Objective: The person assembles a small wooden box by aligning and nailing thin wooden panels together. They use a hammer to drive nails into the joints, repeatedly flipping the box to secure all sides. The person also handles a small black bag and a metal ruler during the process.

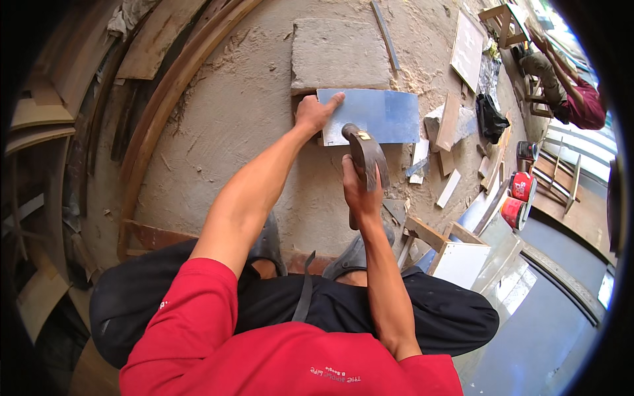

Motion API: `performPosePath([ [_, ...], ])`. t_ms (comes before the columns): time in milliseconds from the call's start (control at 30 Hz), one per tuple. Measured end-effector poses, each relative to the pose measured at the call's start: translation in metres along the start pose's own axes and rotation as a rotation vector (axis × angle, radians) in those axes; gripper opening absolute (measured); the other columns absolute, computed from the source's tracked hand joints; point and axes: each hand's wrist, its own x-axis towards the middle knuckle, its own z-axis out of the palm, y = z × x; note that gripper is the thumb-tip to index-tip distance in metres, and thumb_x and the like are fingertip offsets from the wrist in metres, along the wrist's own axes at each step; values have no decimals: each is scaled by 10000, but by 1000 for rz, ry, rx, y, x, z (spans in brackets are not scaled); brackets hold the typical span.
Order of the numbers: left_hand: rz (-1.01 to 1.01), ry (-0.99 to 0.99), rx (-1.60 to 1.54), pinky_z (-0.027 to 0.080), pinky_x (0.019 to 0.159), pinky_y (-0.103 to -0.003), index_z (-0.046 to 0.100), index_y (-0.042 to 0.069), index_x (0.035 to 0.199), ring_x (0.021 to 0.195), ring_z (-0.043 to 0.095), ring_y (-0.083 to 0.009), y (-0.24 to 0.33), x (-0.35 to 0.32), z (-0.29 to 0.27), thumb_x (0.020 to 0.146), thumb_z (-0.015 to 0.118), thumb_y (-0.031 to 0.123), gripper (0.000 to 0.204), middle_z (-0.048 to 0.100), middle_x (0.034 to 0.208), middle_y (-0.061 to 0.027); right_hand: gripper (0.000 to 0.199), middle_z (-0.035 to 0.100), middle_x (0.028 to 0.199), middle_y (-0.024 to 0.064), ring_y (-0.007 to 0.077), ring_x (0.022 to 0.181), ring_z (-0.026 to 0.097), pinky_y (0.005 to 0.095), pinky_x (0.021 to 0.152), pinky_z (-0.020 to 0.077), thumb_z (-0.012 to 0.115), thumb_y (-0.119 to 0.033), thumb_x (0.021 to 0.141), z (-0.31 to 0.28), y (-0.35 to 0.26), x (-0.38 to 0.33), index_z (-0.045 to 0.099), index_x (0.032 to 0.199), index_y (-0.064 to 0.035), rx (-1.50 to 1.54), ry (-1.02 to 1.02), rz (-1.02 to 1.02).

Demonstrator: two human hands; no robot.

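A rectangular blue-grey panel [389,113] lies in front of me, against the near side of a rough, pale block [340,53]. My left hand [314,113] grips the panel's left end, with a finger stretched over its top face and the other fingers at the edge, partly hidden. Wrapped round the handle of a claw hammer [363,150] is my right hand [362,190]. The hammer's head is over the near edge of the panel. Whether its face touches the panel, I cannot tell. Any nail beneath it is hidden.
Wood offcuts [448,188] and a black bag [490,119] lie to the right, near red cans [522,186]. A small white-sided wooden frame [460,261] stands by my right knee. Long curved boards [155,112] line the left. Another person [574,99] is at the far right.
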Motion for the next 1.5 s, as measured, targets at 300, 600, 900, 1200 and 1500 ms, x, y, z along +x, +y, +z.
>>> performPosePath([
  [300, 43, -38, -38, 532, 712, -347, 741, -24, 925, 757, 706, -218, 4, -3, -7, 811, 728, 554, 589, 738, 833, -143, 141, 652, 713, 160, 316, 583, 641, 401, 556, 501, 661, -153, 868, 20, 20, -15, 644, 859, -14, -71, -52, 84],
  [600, 67, -30, -131, 544, 710, -394, 735, -42, 845, 751, 715, -305, 0, -2, 3, 756, 740, 605, 653, 727, 804, -195, 199, 609, 685, 114, 241, 619, 581, 395, 621, 469, 584, -200, 924, 29, 34, -18, 655, 934, -14, -112, -173, 377],
  [900, 53, -37, -75, 546, 710, -395, 737, -44, 847, 754, 719, -307, 0, 0, 2, 769, 738, 591, 640, 723, 801, -212, 216, 583, 716, 152, 247, 634, 544, 412, 631, 447, 565, -208, 911, 40, 26, -25, 601, 897, 5, -15, -189, 511],
  [1200, 47, -63, -48, 538, 707, -371, 748, -17, 870, 739, 709, -260, 9, -5, -3, 793, 730, 577, 599, 727, 795, -172, 212, 559, 643, 134, 214, 584, 542, 391, 590, 444, 569, -199, 884, 39, 23, -19, 594, 842, 7, -99, -144, 453],
  [1500, 41, -105, -118, 525, 681, -332, 740, -43, 884, 717, 688, -188, 4, -2, -3, 810, 733, 562, 609, 729, 800, -131, 160, 581, 618, 163, 280, 553, 580, 415, 563, 451, 568, -139, 891, 43, 33, -25, 624, 832, -1, -53, 39, 249],
])
